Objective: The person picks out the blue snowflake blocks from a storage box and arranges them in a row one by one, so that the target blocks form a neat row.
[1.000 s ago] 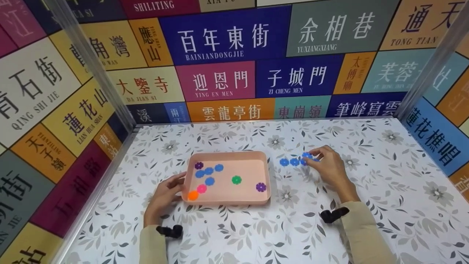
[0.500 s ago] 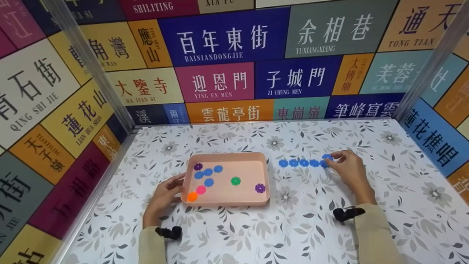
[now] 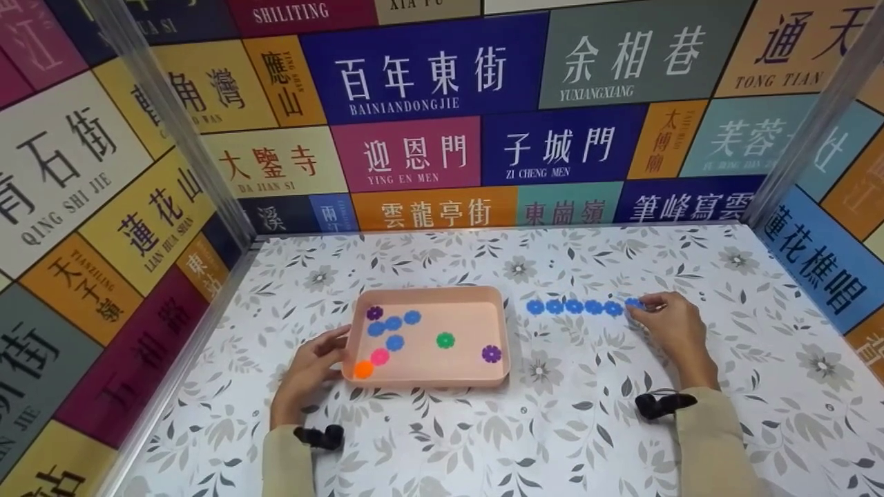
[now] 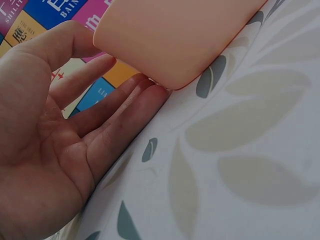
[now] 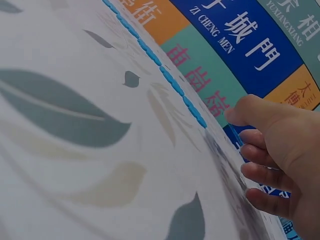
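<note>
Blue flowers (image 3: 574, 306) lay in a row beside the tray (image 3: 428, 382). The right hand (image 3: 675, 326) pinched the end flower (image 3: 632, 303), partly hidden by fingertips; the left hand (image 3: 312, 362), fingers extended, touched the tray, cut off in its wrist view.

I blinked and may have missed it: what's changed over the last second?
The right hand moved rightward, carrying a blue flower piece to the right end of the blue row, apparently still held. The left hand stayed at the pink tray, whose pieces kept their places.
</note>
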A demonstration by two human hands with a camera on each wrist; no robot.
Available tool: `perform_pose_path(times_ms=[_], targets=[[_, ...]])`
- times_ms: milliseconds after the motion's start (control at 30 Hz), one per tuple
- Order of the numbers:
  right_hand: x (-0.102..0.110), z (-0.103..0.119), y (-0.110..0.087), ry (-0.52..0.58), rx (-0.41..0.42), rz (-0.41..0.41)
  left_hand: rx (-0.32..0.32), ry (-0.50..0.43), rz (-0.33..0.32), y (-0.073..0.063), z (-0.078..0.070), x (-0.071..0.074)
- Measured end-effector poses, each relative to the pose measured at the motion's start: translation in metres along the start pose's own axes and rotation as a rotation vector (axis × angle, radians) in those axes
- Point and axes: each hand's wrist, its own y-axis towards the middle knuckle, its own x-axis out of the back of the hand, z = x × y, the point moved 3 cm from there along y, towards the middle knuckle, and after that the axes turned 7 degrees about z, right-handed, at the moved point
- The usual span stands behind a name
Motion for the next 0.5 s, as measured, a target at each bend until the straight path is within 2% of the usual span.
perform_pose_path(times_ms=[367,500], targets=[[-0.005,0.0008,0.0006,-0.032,-0.025,0.03,0.056,0.03,-0.009,0.0015,-0.0006,-0.0006],[-0.0059,0.0009,0.0008,-0.03,-0.018,0.033,0.024,0.02,-0.01,0.0,-0.0019,-0.0009]])
